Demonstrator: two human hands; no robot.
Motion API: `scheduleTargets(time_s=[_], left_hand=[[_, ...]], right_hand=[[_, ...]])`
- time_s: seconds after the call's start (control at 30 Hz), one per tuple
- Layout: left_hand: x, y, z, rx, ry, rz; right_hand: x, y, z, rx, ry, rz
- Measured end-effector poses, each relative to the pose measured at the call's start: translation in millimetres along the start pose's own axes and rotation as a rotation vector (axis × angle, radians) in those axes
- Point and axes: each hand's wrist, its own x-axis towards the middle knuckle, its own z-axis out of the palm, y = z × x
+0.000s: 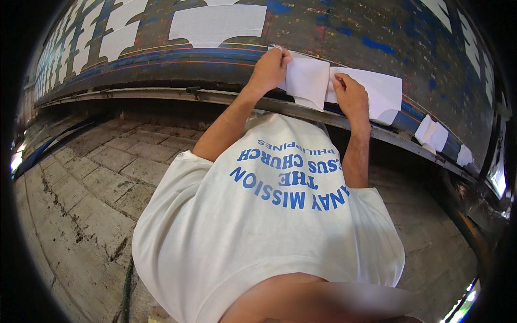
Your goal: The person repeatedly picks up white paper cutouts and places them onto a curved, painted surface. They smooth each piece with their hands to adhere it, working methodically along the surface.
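Observation:
Along the near edge of a long, dark, paint-stained table (319, 24), a white cut cloth panel (309, 76) lies partly folded over. My left hand (271, 69) pinches its upper left corner between thumb and fingers. To the right, my right hand (350, 95) has its fingers curled at the left part of a second white cloth panel (383, 89); whether they grip the cloth is hard to tell. That panel has a curved cutout at its lower right corner. Beyond my left hand, another white panel (218, 25) is spread flat on the table.
Rows of similar white panels (121, 38) cover the table's left part. Crumpled white cloth pieces (432, 134) rest on the right edge. A metal rail (157, 93) runs along the table's front, above a block-paved floor (109, 181). A dark hose (127, 286) lies on the floor.

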Motion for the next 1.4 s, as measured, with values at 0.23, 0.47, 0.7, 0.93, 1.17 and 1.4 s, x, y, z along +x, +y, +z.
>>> scheduleTargets(time_s=[0.23,0.47,0.7,0.93,1.17,1.4], left_hand=[[-6.1,-13.4,-63.1,-0.516,0.141,-0.08],[-11.4,-20.5,-114.1,-0.589,0.204,0.076],[-4.3,-14.8,-163.5,-0.527,0.356,0.283],[15.0,-42.8,-273.4,-0.447,0.555,0.32],[124.2,-97.9,-320.1,-0.179,0.412,0.287],[295.5,-180.9,-305.4,0.114,0.286,0.357]], right_hand=[[-4.2,-11.6,10.8,0.219,0.185,-0.138],[36.9,-75.8,44.4,0.566,0.052,-0.413],[105.8,-159.5,88.2,0.612,-0.041,-0.744],[122.8,-170.5,78.9,0.586,-0.582,-0.534],[202.4,-148.7,69.3,0.74,-0.02,-0.19],[333.7,-160.5,83.8,0.442,0.217,-0.115]])
